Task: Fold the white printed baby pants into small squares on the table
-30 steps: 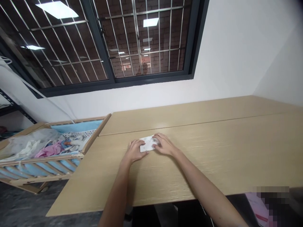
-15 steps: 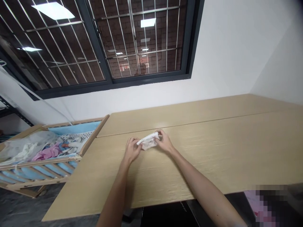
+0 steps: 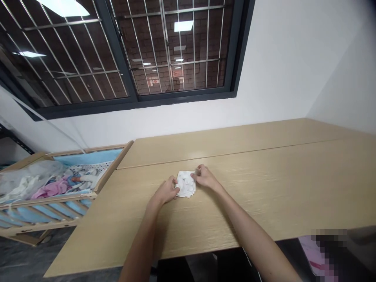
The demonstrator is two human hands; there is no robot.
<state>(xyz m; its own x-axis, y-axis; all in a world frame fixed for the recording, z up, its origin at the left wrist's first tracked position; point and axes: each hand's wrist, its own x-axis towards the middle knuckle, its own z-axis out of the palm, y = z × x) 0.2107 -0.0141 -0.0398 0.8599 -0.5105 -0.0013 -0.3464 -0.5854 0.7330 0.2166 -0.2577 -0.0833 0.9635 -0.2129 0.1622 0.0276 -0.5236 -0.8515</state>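
Tabletop [image 3: 264,188] beneath probable cloth [image 3: 186,183], part-hidden

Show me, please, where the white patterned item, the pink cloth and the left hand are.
White patterned item [image 3: 186,185]: head view, middle of its upper face.
Pink cloth [image 3: 53,188]: head view, middle of its visible folds.
Left hand [image 3: 164,192]: head view, back of the hand.
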